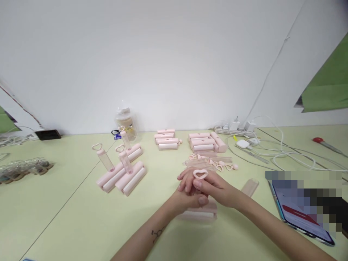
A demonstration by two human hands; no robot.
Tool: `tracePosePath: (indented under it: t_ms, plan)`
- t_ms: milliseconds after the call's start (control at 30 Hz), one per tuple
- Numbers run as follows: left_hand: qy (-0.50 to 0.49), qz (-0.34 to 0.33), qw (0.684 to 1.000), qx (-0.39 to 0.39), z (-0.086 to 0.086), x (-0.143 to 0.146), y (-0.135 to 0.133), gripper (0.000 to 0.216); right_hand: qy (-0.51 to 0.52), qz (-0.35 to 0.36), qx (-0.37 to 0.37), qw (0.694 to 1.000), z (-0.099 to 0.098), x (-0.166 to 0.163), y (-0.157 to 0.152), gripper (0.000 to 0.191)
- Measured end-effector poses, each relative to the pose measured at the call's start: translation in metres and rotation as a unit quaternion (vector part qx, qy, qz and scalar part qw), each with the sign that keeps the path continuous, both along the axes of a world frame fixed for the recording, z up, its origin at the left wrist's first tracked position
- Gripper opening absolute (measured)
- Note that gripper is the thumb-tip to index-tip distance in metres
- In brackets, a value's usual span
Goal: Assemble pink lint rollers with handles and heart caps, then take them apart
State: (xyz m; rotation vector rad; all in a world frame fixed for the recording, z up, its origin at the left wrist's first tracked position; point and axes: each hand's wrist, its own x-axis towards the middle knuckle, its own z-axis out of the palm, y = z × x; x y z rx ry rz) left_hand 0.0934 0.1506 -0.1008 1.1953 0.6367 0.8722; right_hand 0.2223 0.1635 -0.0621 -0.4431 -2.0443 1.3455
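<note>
Both of my hands meet above the table at centre right. My left hand (185, 197) is closed around a mostly hidden tube, its thumb stretched along the near side. Against it, my right hand (214, 185) pinches a pink heart-shaped ring cap (200, 174) at the tube's upper end. Beneath the hands lies a pink-and-white roller (202, 214), partly covered. Just beyond are loose pink heart-shaped caps (218, 166) and clear tubes (195, 163). A single clear tube (250, 187) rests to the right of my right wrist.
Pink rollers with upright heart-topped handles (105, 159) stand at left. More pink rollers (166, 140) are stacked at the back, and another group (205, 142) sits beside them. White cables (282, 156), a phone (301, 214) and a red-tipped tool (326, 144) lie right. A plastic bag (127, 123) leans against the wall.
</note>
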Motion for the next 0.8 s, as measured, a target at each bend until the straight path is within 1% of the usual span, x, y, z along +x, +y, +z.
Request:
tracePosePath:
  t_ms: [133, 167, 233, 367, 467, 533, 667, 800]
  plan:
    - [-0.045, 0.026, 0.998, 0.029, -0.008, 0.006, 0.001, 0.065, -0.036, 0.008, -0.081, 0.996, 0.004, 0.001, -0.003, 0.037]
    - [-0.052, 0.037, 0.998, 0.029, -0.009, 0.008, 0.0, 0.067, -0.041, 0.009, -0.1, 0.994, 0.005, 0.001, -0.003, 0.037]
    - [-0.057, 0.06, 0.996, 0.023, -0.008, 0.013, -0.001, 0.065, -0.038, 0.006, -0.111, 0.993, 0.005, 0.001, -0.004, 0.037]
    - [-0.045, 0.103, 0.994, -0.009, 0.001, 0.018, -0.006, 0.054, -0.012, -0.018, -0.064, 0.998, 0.003, 0.0, -0.007, 0.036]
    - [-0.015, 0.124, 0.991, -0.046, 0.009, 0.019, -0.008, 0.047, -0.008, -0.022, -0.078, 0.997, 0.002, 0.0, -0.008, 0.034]
    - [0.001, 0.132, 0.99, -0.054, 0.012, 0.019, -0.009, 0.043, -0.008, -0.023, -0.077, 0.997, 0.001, 0.0, -0.009, 0.034]
    - [0.004, 0.133, 0.99, -0.045, 0.014, 0.018, -0.011, 0.038, 0.019, -0.032, -0.013, 0.999, -0.001, -0.002, -0.008, 0.034]
    - [0.001, 0.126, 0.991, -0.035, 0.013, 0.016, -0.012, 0.032, 0.058, -0.047, 0.048, 0.996, -0.005, -0.007, -0.007, 0.029]
